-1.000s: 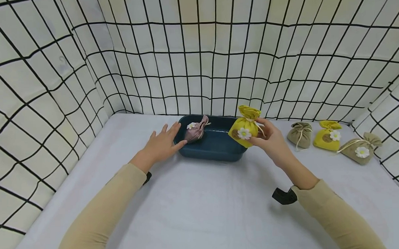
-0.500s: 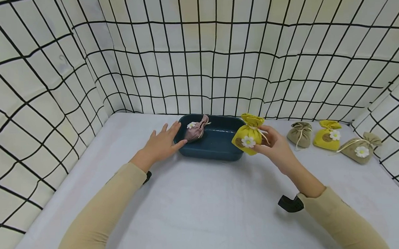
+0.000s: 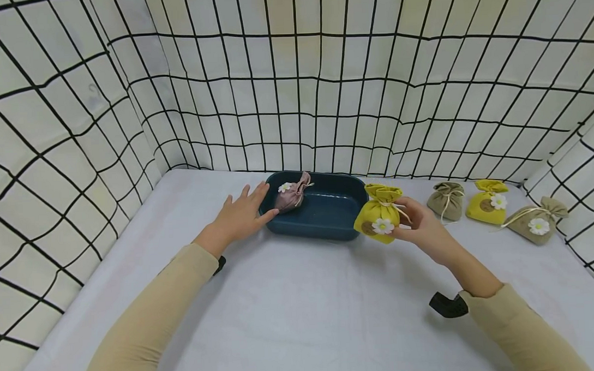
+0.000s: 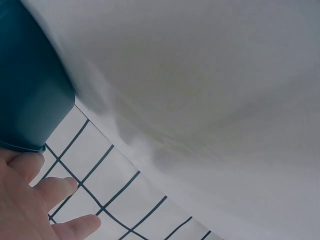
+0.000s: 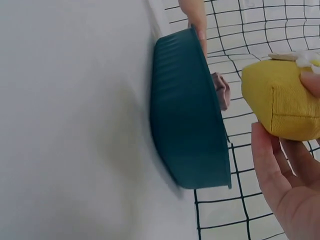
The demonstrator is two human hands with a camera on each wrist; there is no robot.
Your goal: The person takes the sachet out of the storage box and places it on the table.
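Observation:
My right hand [image 3: 422, 227] pinches a yellow drawstring pouch [image 3: 377, 218] with a white flower on its front. The pouch is held upright at the right end of a dark teal basin [image 3: 323, 231], overlapping its rim in the head view. In the right wrist view the yellow pouch [image 5: 280, 100] shows its base, raised above the table with thumb and fingers on either side. My left hand [image 3: 236, 215] rests on the basin's left rim, fingers spread and straight. Inside the basin's left end lies a mauve pouch [image 3: 290, 196] with a white flower.
At the right on the white table [image 3: 301, 316] stand a grey-brown pouch [image 3: 447, 202], another yellow pouch [image 3: 488, 203] and a beige pouch [image 3: 534, 226] with a flower. White walls with a black grid [image 3: 298, 76] enclose the back and sides.
The right hand has moved right and toward the front with the yellow pouch, from over the basin's right part to its right end. The left hand and the basin stay put.

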